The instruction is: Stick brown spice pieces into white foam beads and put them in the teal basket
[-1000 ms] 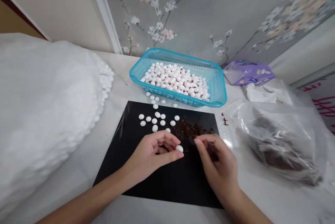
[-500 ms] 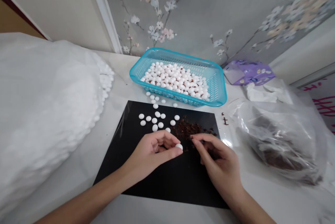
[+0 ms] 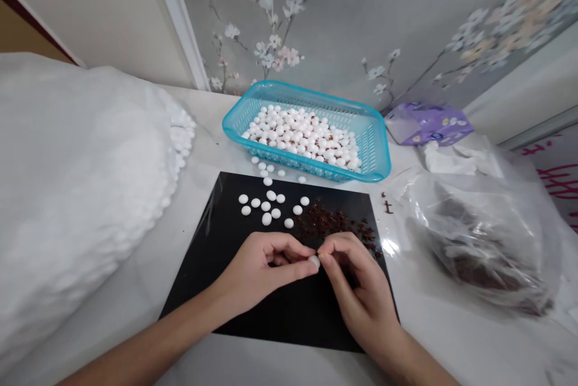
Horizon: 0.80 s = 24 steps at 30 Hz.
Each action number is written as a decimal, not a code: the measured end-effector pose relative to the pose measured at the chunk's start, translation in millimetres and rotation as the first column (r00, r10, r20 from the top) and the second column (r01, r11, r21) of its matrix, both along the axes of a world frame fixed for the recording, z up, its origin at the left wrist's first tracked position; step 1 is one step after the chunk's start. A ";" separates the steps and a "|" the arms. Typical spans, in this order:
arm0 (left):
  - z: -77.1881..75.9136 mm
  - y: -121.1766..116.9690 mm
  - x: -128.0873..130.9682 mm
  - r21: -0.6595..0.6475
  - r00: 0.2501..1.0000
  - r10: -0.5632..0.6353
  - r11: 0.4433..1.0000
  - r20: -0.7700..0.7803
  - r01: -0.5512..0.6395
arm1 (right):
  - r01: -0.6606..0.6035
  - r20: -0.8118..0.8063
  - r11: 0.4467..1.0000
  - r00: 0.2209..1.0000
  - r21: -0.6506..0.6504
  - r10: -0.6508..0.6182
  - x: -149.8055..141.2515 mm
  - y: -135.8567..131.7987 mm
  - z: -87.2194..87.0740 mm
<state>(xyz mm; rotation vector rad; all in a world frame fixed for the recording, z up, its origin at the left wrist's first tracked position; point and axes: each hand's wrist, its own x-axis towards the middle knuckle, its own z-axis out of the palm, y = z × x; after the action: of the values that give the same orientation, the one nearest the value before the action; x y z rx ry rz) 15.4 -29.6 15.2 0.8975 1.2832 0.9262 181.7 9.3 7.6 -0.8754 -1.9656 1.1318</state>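
Over a black board (image 3: 289, 308), my left hand (image 3: 259, 265) pinches a small white ball (image 3: 314, 261) between thumb and fingers. The fingertips of my right hand (image 3: 356, 283) meet it from the other side, pinched on a tiny brown piece that is mostly hidden. Several loose white balls (image 3: 266, 206) lie on the upper left of the board. Just beyond my right hand spreads a pile of small dark brown pieces (image 3: 327, 220), some of them star-like or branched.
A blue basket (image 3: 383, 160) filled with white balls, some with brown bits, stands behind the board. A large white bag (image 3: 81, 193) bulges at left. On the right are a clear plastic bag (image 3: 487, 247) with dark contents and a purple packet (image 3: 433, 124).
My right hand has moved left from the brown pile to the white ball, so both hands' fingertips now meet. The left hand keeps its pinch on the ball.
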 end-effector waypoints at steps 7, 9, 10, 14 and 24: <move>0.1 -0.7 -0.2 -0.020 1.000 0.018 1.000 0.025 -0.018 | -0.018 -0.010 0.999 1.000 -0.042 0.018 -1.3 1.6 0.6; 1.6 -0.1 -0.5 -0.026 0.999 0.023 0.999 0.038 -0.022 | -0.017 -0.007 0.999 1.000 -0.046 0.017 -0.9 1.2 1.4; 2.4 0.2 -0.6 -0.027 0.998 0.029 0.999 0.047 -0.028 | -0.021 -0.007 0.999 1.000 -0.047 0.020 -0.4 0.9 1.7; 4.6 0.9 -0.8 -0.034 0.996 0.047 0.998 0.074 -0.045 | -0.053 0.003 0.997 0.999 -0.051 0.053 1.3 -0.3 0.8; 2.8 -0.1 -2.4 -0.030 0.993 0.034 0.999 0.109 -0.030 | -0.039 0.036 0.996 0.999 0.075 0.036 2.7 3.6 0.2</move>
<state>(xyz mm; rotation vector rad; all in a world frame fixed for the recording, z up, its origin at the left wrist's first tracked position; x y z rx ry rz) 12.9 -29.8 18.1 0.7956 1.2167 0.9672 184.5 12.9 7.9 -0.8262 -2.0472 1.0621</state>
